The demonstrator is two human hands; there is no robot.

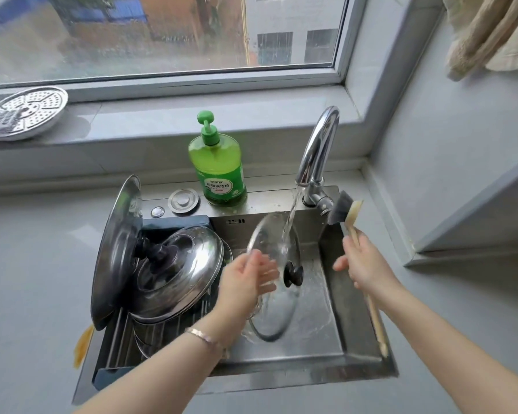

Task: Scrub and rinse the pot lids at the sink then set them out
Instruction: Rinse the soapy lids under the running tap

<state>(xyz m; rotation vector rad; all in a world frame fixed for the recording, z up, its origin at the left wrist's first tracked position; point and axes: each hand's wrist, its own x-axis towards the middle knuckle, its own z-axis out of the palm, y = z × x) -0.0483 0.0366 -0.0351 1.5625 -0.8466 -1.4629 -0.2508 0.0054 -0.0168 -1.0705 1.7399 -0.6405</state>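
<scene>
Gripped the glass lid [281,312] at its left rim with the left hand [245,279], thumb on the near face, fingers behind the glass and too blurred to tell how tightly curled. Held it upright on edge inside the sink [347,309], black knob turned away from that grip toward the right hand [362,261]. Caught the water [292,216] from the faucet [317,150] on the lid's top edge, just above and beyond the left fingers. Closed the right hand round the wooden handle of a brush [340,210], bristle head up past the fingertips and just beside the faucet's base, handle end trailing back below the wrist over the sink's right wall. Carried the brush clear of the lid, to its right. Close by on the left of the left hand: a smaller steel lid [180,273] with a dark knob, leaning over a rack [123,342], and a big steel lid [114,249] on edge behind it. Beyond the left-hand grip, on the sink's back ledge, a green soap bottle [217,165]. Far off to the left, on the windowsill [162,121], a perforated steamer plate [24,112]. Wore a bracelet [202,334] on the left wrist.
</scene>
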